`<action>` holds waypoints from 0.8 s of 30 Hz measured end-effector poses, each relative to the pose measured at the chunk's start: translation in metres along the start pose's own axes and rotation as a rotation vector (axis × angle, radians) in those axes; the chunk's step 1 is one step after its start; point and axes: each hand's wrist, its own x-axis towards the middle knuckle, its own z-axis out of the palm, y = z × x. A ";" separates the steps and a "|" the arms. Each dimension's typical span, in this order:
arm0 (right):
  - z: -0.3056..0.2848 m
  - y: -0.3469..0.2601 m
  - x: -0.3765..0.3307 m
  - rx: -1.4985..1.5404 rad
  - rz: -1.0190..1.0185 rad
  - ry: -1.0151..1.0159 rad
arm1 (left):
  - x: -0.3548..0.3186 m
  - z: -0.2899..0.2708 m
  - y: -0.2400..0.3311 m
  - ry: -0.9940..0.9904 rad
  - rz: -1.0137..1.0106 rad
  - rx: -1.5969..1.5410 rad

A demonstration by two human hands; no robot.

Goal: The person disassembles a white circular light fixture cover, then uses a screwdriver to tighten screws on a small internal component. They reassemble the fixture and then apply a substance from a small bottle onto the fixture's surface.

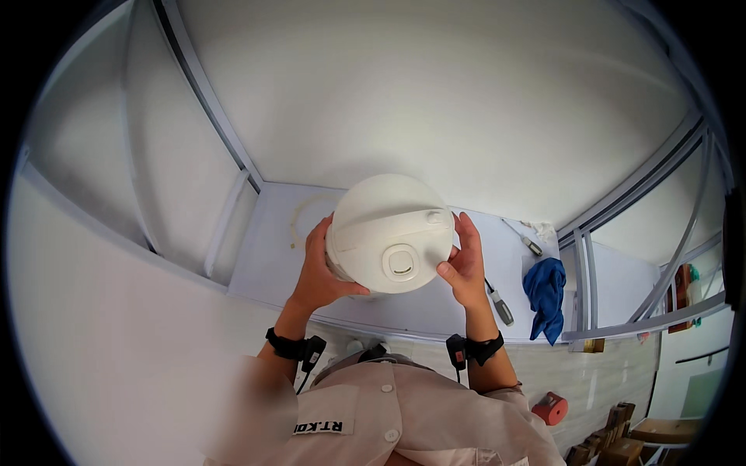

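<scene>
Between my two hands is a round white appliance (381, 206) that looks like a rice cooker, seen from above. Its lid has a carrying handle (392, 227) lying across it and a rounded-square vent or button (400, 262) near my side. My left hand (322, 268) is wrapped round the left side, thumb along the near rim. On the right side, my right hand (465, 260) presses with its fingers behind and its thumb by the lid's edge. The lid hides the body and whether its base touches the table.
Right of the cooker on the white table (264, 264) lie two screwdrivers, a nearer one (501, 307) and a farther one (531, 245), plus a blue cloth (545, 295). A thin yellowish ring (295, 221) lies left. Metal frame posts (587, 279) flank the table. A red roll (550, 408) is on the floor.
</scene>
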 end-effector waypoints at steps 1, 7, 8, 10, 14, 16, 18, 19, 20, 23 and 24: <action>0.000 0.000 -0.002 -0.006 -0.001 0.022 | -0.001 0.003 0.000 -0.003 0.000 -0.003; -0.008 0.013 -0.009 -0.022 0.111 0.117 | -0.006 0.004 -0.001 -0.009 0.019 0.010; -0.007 0.015 -0.008 -0.018 0.130 0.136 | -0.007 0.003 -0.001 -0.004 0.019 -0.005; -0.008 0.019 -0.005 0.055 0.125 0.126 | -0.005 0.001 0.013 -0.030 0.038 0.078; 0.006 0.011 -0.001 0.143 0.240 0.224 | -0.006 -0.004 0.023 -0.041 0.105 0.194; 0.006 0.009 -0.003 0.114 0.240 0.242 | -0.004 -0.003 0.029 -0.063 0.101 0.213; 0.007 0.006 -0.005 0.118 0.232 0.252 | -0.004 -0.002 0.031 -0.076 0.103 0.206; 0.008 0.003 -0.005 0.136 0.224 0.253 | -0.005 -0.002 0.032 -0.077 0.107 0.191; 0.008 -0.001 -0.006 0.154 0.216 0.254 | -0.005 -0.002 0.032 -0.080 0.111 0.175; 0.007 -0.011 -0.006 0.206 0.183 0.257 | -0.006 -0.004 0.032 -0.108 0.135 0.273; 0.005 -0.015 -0.006 0.187 0.161 0.258 | -0.004 -0.004 0.033 -0.120 0.151 0.293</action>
